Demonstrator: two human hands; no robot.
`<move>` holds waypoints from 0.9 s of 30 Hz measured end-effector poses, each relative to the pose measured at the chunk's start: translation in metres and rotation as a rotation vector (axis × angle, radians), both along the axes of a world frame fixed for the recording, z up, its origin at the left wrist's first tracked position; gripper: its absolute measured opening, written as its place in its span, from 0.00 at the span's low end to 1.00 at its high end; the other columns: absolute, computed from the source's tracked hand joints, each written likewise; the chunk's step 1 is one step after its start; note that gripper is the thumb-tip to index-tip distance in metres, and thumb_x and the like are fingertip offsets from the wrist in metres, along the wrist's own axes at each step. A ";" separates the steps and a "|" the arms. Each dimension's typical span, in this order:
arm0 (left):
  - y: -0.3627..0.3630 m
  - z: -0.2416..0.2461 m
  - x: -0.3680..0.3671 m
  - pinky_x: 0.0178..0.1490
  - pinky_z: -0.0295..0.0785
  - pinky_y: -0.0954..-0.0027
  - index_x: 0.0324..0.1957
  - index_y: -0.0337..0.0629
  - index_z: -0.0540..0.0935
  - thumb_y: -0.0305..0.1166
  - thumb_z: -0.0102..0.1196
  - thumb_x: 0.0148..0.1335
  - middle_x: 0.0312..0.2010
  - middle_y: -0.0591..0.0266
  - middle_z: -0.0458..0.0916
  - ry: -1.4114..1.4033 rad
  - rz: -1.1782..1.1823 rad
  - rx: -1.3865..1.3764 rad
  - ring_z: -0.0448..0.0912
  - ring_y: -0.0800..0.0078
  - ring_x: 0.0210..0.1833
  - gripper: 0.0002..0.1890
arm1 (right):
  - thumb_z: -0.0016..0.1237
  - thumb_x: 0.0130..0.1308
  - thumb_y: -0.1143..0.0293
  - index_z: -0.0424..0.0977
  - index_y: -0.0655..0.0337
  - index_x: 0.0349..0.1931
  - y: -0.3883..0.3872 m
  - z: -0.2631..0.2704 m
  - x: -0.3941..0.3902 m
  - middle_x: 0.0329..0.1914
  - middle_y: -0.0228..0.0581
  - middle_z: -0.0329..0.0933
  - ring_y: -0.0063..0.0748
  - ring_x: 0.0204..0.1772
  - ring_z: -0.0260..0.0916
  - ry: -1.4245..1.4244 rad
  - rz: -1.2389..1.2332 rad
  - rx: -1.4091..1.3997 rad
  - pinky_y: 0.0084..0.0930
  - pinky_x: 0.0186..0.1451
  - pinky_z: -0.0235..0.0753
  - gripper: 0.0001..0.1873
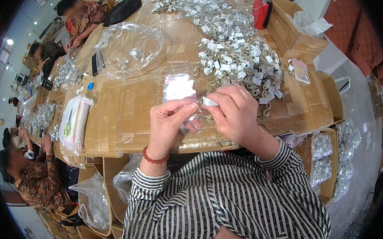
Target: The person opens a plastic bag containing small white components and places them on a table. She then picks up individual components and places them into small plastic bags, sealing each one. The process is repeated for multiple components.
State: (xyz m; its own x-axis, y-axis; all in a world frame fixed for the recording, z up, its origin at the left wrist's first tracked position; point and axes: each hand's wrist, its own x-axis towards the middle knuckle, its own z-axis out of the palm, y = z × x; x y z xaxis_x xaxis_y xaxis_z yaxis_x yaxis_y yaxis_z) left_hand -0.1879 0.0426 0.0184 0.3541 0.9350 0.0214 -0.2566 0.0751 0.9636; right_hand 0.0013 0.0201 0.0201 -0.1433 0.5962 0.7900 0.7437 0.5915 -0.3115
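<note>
My left hand pinches a small clear plastic bag between thumb and forefinger, close to the table's front edge. Held in the fingers of my right hand is a small white block, right at the bag; whether part of it is inside cannot be told. Just beyond my left fingers lies a stack of clear zip bags, bright with glare. A large heap of similar white blocks with metal clasps spreads over the cardboard-covered table, beyond my right hand.
Beyond the heap stand a red bottle and an open cardboard box. To the left lie a plastic packet with scissors, a blue cap and a large clear bag. Several people work along the left side.
</note>
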 end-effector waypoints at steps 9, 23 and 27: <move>0.004 -0.011 -0.001 0.39 0.75 0.80 0.45 0.31 0.85 0.25 0.61 0.63 0.36 0.59 0.85 0.025 0.134 0.067 0.81 0.80 0.35 0.10 | 0.62 0.52 0.75 0.79 0.62 0.39 -0.008 0.001 -0.010 0.35 0.41 0.78 0.38 0.31 0.77 0.242 0.214 -0.322 0.28 0.31 0.76 0.13; -0.006 -0.007 0.005 0.50 0.77 0.79 0.57 0.31 0.78 0.19 0.65 0.57 0.47 0.58 0.84 0.009 -0.006 0.206 0.80 0.79 0.48 0.23 | 0.52 0.63 0.79 0.77 0.64 0.51 -0.002 0.010 0.005 0.38 0.46 0.81 0.32 0.40 0.80 0.305 0.565 -0.682 0.24 0.38 0.76 0.15; -0.004 -0.011 0.005 0.33 0.69 0.84 0.56 0.34 0.79 0.25 0.60 0.65 0.36 0.70 0.83 0.007 0.031 0.076 0.74 0.89 0.34 0.17 | 0.49 0.67 0.78 0.70 0.66 0.57 -0.007 0.007 0.001 0.31 0.43 0.74 0.23 0.29 0.70 0.334 0.511 -0.649 0.23 0.31 0.68 0.18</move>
State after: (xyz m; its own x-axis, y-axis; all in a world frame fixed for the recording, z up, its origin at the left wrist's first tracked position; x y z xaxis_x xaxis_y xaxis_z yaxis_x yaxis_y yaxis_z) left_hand -0.1828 0.0381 0.0072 0.3253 0.9413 0.0905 -0.2510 -0.0063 0.9680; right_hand 0.0024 0.0131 0.0269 -0.3369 0.8669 0.3675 0.2475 0.4581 -0.8538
